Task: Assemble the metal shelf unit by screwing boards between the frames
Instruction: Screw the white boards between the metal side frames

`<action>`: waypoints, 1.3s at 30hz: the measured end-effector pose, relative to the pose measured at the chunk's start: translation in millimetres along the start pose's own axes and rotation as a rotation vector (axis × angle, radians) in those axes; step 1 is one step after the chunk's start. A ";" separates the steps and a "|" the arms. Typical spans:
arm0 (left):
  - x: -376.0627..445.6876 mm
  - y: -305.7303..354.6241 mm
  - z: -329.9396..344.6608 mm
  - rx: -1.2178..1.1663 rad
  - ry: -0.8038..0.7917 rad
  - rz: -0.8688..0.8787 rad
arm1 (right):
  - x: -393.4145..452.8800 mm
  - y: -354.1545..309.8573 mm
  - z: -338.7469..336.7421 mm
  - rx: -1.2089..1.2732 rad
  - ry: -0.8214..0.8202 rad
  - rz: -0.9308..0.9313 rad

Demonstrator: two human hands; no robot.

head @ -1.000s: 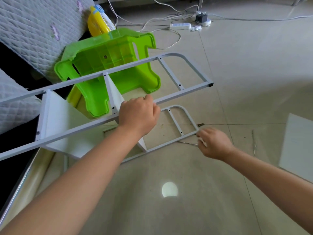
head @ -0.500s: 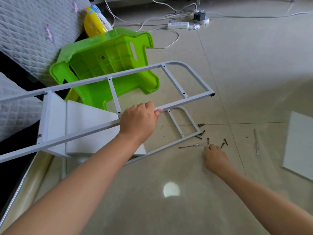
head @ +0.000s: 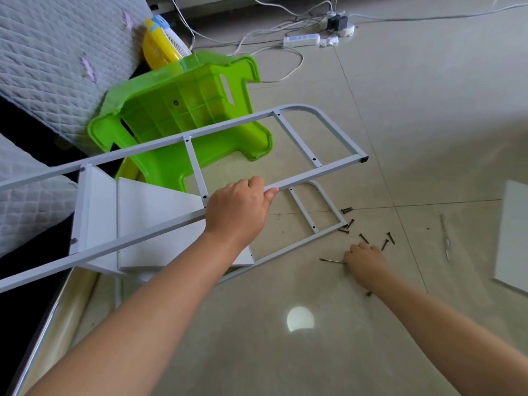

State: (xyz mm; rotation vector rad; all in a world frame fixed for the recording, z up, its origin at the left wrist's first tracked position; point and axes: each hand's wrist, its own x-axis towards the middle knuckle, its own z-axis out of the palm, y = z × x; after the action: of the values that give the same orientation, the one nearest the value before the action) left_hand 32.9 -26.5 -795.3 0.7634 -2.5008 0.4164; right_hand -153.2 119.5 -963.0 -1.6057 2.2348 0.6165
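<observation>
The tiled floor (head: 400,110) carries everything. Along its left edge runs a quilted mattress (head: 57,52), and a green plastic stool (head: 183,110) lies tipped on its side against it, with a yellow toy (head: 155,44) tucked just behind.

The shelf unit lies on its side on the left half of the floor. Its upper frame (head: 303,144), a grey metal ladder shape, is raised off the floor and slants from the left edge out to mid-floor. The lower frame (head: 317,212) lies flat on the tiles beneath it. Two white boards (head: 154,218) stand between the frames toward the left. A spare white board (head: 514,238) lies flat at the floor's right edge.

The left hand (head: 238,212) grips the near rail of the upper frame, fingers curled over it. The right hand (head: 364,260) is down on the tiles among scattered dark screws (head: 385,242); whether its fingers are pinching anything cannot be told. A power strip (head: 301,39) and cables lie near the far edge.
</observation>
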 end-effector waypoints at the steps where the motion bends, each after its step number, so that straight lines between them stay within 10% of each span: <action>1: 0.3 0.5 -0.1 -0.003 0.001 -0.001 | -2.4 1.8 0.0 -0.012 0.000 0.006; 8: 2.0 3.4 -0.5 -0.023 -0.072 -0.021 | -20.3 73.2 -4.8 0.035 0.071 0.342; 16: 4.3 7.2 -6.9 -0.060 -0.144 -0.028 | -44.2 80.0 11.9 0.145 -0.240 0.409; 18: 4.7 7.0 -7.9 -0.082 -0.145 -0.040 | -35.0 72.4 -8.7 0.205 0.034 0.359; 22: 5.9 10.1 -10.8 -0.119 -0.229 -0.088 | -22.6 46.9 -86.3 0.309 1.148 -0.005; 24: 7.0 12.1 -12.0 -0.136 -0.320 -0.170 | -25.0 33.8 -123.1 0.272 1.309 -0.207; 32: 7.7 9.7 -18.6 -0.166 -0.344 -0.195 | -11.4 19.9 -160.5 0.171 0.911 -0.353; 37: -29.4 7.1 -16.3 -0.153 0.121 0.038 | -13.1 21.3 -170.9 0.232 0.935 -0.404; 39: -56.8 22.3 -21.0 -0.327 -0.119 -0.220 | -16.9 14.9 -171.4 0.269 1.024 -0.424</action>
State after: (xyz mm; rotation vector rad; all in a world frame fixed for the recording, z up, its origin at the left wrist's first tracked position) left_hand 68.5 24.9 -811.2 0.9355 -2.4678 -0.1156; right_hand -163.3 48.7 -805.7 -2.4501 2.2329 -0.7636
